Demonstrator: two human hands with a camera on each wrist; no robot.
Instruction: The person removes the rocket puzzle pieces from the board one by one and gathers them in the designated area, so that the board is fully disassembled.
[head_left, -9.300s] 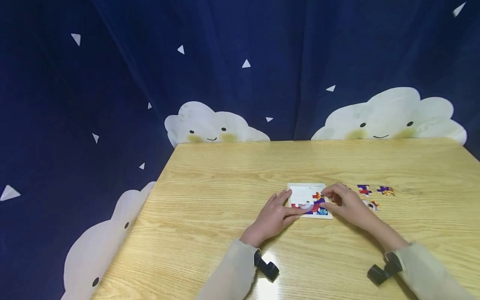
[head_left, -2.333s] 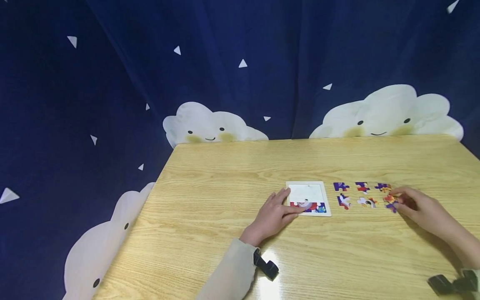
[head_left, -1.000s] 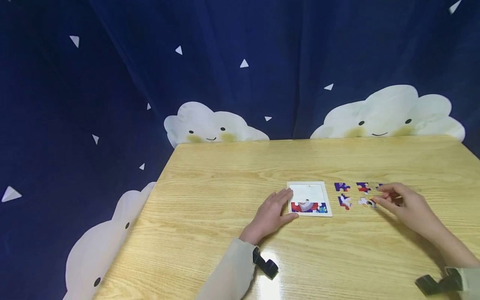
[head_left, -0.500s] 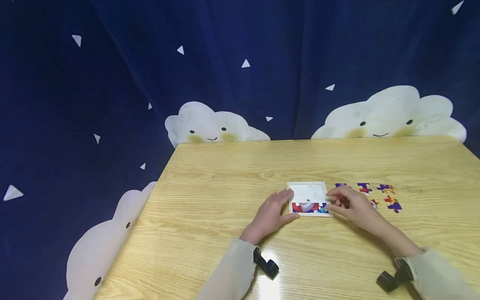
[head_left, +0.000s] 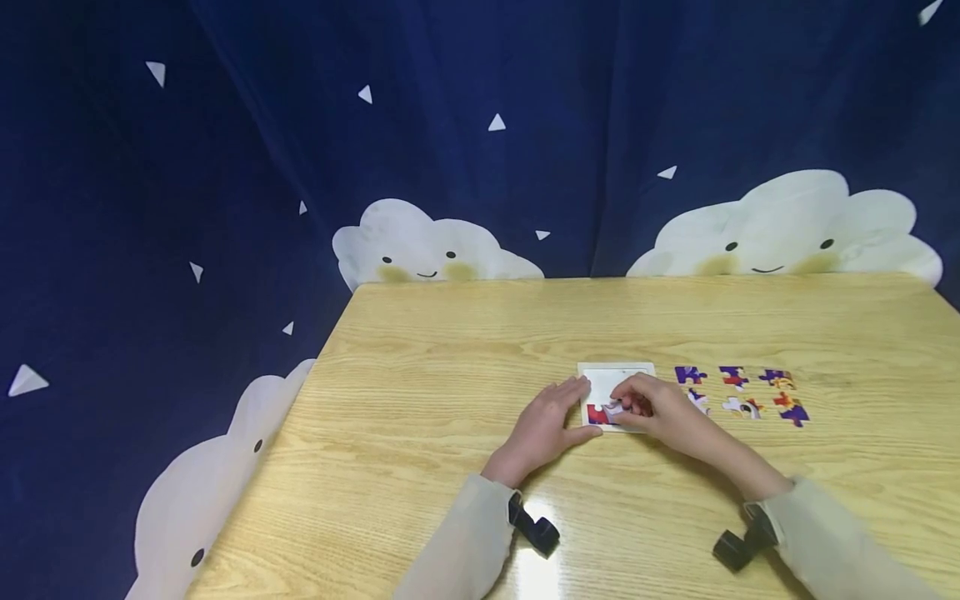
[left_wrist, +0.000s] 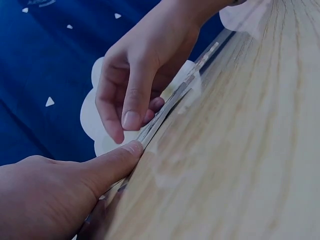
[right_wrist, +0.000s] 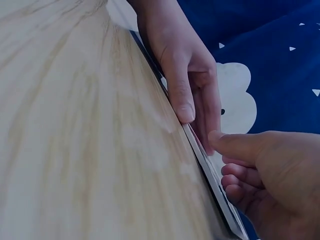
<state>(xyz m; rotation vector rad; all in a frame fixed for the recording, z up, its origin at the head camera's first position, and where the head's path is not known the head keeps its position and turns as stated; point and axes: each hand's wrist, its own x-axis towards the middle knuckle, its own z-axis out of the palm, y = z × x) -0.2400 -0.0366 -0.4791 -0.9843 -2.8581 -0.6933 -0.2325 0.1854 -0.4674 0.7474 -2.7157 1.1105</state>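
Puzzle tray lies on bench between both hands. Left hand, fingers extended, touches its left edge; right hand curled over fitted row, pinch undetermined. Loose jigsaw pieces lie rightward.

The tabletop shows smooth, glossy wood grain; the curtain is matt cloth; the puzzle tray looks smooth.

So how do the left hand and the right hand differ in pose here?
The left hand touches the frame at its left end, while the right hand is over its right part. The left hand's fingers are fairly straight; the right hand's are curled, though whether they pinch anything is unclear. Both are bare.
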